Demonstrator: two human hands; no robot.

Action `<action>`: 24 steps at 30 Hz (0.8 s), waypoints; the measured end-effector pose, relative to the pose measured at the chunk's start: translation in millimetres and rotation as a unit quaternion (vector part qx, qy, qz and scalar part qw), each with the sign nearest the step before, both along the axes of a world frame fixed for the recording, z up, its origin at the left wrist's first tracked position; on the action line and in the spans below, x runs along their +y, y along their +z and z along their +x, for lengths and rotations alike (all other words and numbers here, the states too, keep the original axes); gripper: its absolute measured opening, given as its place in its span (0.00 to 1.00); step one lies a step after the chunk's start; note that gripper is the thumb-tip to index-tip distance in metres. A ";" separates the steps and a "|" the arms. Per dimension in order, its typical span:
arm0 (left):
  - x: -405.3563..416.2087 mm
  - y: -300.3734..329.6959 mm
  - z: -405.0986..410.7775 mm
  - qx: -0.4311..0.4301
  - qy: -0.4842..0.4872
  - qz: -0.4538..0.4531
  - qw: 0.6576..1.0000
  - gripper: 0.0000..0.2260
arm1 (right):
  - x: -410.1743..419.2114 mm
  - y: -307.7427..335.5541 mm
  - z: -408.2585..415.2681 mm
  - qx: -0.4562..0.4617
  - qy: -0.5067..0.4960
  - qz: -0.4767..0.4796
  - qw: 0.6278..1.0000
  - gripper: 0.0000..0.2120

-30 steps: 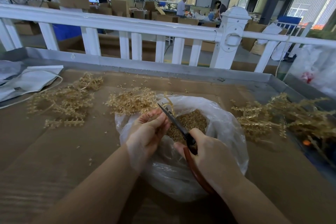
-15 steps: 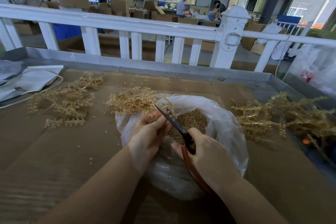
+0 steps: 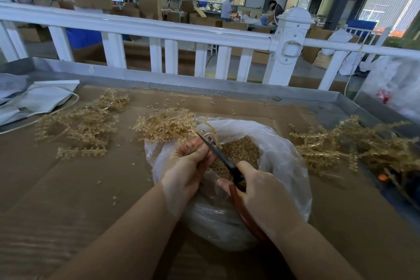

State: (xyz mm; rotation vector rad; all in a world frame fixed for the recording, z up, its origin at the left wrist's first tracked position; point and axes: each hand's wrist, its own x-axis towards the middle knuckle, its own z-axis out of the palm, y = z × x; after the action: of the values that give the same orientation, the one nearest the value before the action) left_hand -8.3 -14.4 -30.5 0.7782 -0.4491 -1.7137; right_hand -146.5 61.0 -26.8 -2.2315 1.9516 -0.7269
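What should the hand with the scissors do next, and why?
The right hand should probably squeeze the scissors shut on the tan strip the left hand holds: the blades sit at it above the open bag, so the cut bit would drop in.

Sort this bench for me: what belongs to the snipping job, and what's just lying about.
In the job: left hand pinching a golden sprig; right hand gripping the scissors; clear bag holding the cut pieces.

Lying about: left sprig pile, centre sprig pile and right sprig pile, all untouched; white bags at far left; white railing behind.
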 end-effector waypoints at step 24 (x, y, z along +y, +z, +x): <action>-1.5 -7.6 1.7 0.004 -0.025 -0.034 0.999 0.08 | 2.1 4.1 -1.9 -0.049 -0.003 0.016 0.999 0.16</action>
State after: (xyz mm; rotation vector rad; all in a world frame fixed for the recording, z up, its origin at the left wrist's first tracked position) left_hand -6.6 -15.9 -38.2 0.7163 -0.5229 -1.7378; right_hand -148.4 63.1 -22.7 -2.1305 1.9132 -0.7839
